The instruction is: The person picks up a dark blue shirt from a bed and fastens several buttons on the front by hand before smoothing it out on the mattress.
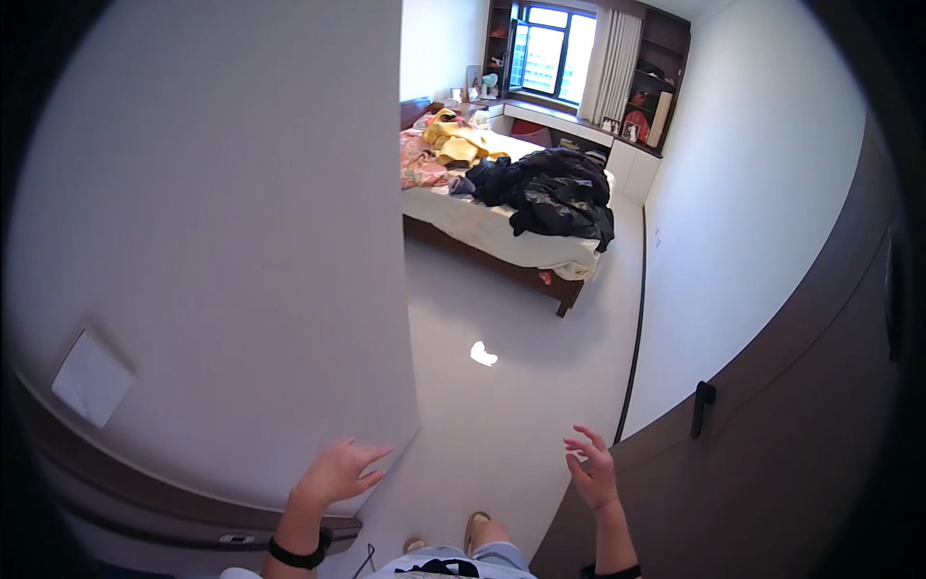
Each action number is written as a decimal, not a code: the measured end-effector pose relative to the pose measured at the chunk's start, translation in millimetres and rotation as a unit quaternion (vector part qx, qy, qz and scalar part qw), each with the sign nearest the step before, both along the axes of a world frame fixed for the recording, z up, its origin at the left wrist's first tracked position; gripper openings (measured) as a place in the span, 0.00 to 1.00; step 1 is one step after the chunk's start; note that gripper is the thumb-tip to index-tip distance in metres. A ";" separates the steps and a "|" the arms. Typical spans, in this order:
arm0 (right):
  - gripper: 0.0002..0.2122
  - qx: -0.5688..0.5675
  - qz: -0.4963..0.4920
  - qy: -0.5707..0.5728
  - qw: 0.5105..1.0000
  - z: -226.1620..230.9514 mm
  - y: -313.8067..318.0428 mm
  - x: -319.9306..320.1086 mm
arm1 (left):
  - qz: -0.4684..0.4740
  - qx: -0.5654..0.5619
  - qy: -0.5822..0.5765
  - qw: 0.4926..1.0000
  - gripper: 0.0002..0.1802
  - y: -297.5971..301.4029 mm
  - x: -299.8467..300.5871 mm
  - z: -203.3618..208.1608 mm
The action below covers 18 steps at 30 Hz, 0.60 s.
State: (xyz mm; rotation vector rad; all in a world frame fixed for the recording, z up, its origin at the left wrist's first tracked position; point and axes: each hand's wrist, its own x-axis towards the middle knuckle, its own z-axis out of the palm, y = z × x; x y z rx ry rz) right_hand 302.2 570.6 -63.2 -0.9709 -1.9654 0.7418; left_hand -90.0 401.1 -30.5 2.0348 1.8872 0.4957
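Note:
My left hand [340, 472] is raised at the lower left, fingers apart and nothing in them, in front of the white wall [222, 241]. A dark band circles that wrist. Across from it my right hand [592, 470] hangs in the air, its fingers loosely spread and holding nothing. It is nearest to the brown door [733, 482], whose black handle [702, 409] sits up and to the right of the hand. Between and beyond both hands lies the pale floor [502, 415], with a bright white patch [483, 354] on it.
Ahead stands a bed [482, 227] with a heap of dark clothes [555, 193] and a yellow cloth [458, 138]. Behind it are a window [550, 53], a curtain [617, 63] and shelves [661, 72]. A white wall switch plate [94, 377] is at far left.

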 end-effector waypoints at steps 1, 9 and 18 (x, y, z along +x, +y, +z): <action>0.12 0.002 -0.009 -0.013 1.000 -1.3 2.8 2.2 | -0.007 0.000 0.002 1.000 0.23 13.4 5.8 3.7; 0.11 0.020 -0.023 -0.022 0.999 -22.0 110.1 29.7 | -0.050 -0.021 -0.019 0.998 0.22 145.8 51.2 -8.9; 0.12 -0.011 -0.017 0.017 1.000 -29.1 278.8 40.9 | -0.073 0.033 0.019 0.997 0.19 331.3 80.1 18.4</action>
